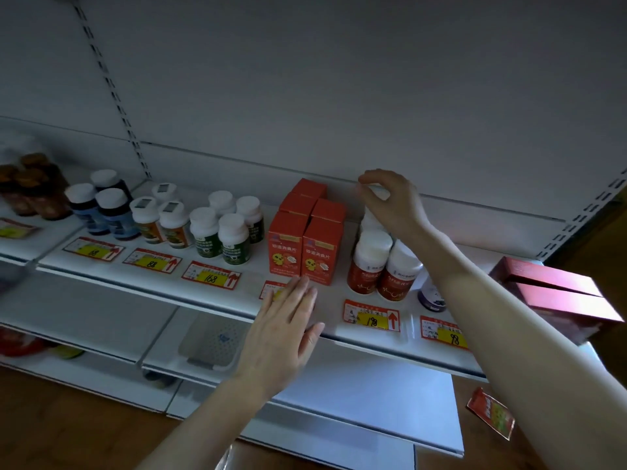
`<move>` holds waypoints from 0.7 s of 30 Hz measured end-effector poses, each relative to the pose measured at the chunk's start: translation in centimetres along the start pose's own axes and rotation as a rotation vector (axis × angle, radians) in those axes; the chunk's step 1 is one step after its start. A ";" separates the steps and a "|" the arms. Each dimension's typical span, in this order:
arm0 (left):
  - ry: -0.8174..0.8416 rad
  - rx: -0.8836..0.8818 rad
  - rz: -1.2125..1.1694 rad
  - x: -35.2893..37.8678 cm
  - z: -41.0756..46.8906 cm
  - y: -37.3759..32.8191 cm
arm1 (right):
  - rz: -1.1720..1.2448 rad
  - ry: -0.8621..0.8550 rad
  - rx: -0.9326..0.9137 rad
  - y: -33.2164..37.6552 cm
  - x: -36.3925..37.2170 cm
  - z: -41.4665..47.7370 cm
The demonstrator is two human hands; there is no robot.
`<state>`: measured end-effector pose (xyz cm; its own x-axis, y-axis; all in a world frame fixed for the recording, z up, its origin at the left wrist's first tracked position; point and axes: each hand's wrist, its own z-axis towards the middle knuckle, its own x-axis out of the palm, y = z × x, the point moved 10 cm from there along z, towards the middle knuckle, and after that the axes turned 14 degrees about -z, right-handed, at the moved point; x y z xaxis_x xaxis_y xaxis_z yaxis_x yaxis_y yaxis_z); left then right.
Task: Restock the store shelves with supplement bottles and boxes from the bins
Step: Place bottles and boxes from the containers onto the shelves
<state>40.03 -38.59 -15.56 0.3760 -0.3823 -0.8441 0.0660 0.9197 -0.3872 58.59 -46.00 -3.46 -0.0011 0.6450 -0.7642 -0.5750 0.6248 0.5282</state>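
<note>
Right of centre in the frame, the right hand (395,201) reaches to the back of the shelf (334,295), its thumb and curled fingers (370,176) pinching the cap of a white-capped bottle (377,195). That bottle sits directly under the fingertips, behind and above two red-labelled bottles (369,262) and just right of the orange boxes (305,239); whether it rests on anything cannot be told. Lower centre, the left hand (288,320) lies flat with straight fingers pressed together, over the shelf's front edge beside a price tag (371,315), holding nothing.
</note>
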 end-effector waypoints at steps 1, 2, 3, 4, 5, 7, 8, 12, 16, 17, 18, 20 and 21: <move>-0.009 -0.011 -0.004 -1.0 -0.3 0.8 | 0.011 0.016 -0.022 1.4 0.9 0.0; -0.022 -0.023 -0.004 -2.0 -0.8 1.7 | 0.018 0.033 -0.039 2.9 1.9 -0.1; -0.040 -0.036 0.010 -3.1 -1.3 2.7 | 0.027 0.044 -0.054 4.4 3.0 -0.1; -0.052 -0.056 0.030 -4.2 -1.9 4.0 | 0.037 0.055 -0.075 6.2 4.2 -0.1; -0.065 -0.077 0.039 -5.3 -2.6 5.1 | 0.048 0.066 -0.105 8.1 5.4 -0.2; -0.100 -0.144 0.034 -8.2 -5.0 8.6 | 0.080 0.114 -0.184 13.2 9.1 -0.5; -0.109 -0.147 0.042 -9.0 -5.4 9.3 | 0.091 0.127 -0.199 14.3 10.0 -0.7; -0.179 -0.243 0.075 -14.2 -9.7 15.6 | 0.106 0.235 -0.305 23.6 16.5 -1.8; -0.213 -0.345 0.135 -20.1 -15.1 23.7 | 0.145 0.274 -0.407 34.2 23.0 -3.5; -0.215 -0.372 0.139 -21.6 -16.5 25.7 | 0.142 0.281 -0.444 36.8 24.6 -3.9; -0.218 -0.401 0.147 -23.1 -17.9 27.7 | 0.143 0.290 -0.474 39.3 26.2 -4.4; -0.219 -0.448 0.167 -26.0 -20.6 31.3 | 0.140 0.300 -0.505 43.7 29.4 -5.2; -0.222 -0.471 0.177 -27.4 -22.0 32.8 | 0.144 0.302 -0.517 45.9 30.9 -5.6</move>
<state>11.60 0.11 -13.29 0.5333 -0.1506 -0.8324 -0.4175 0.8090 -0.4138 27.62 0.11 -4.87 -0.2965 0.5065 -0.8097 -0.8741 0.1977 0.4437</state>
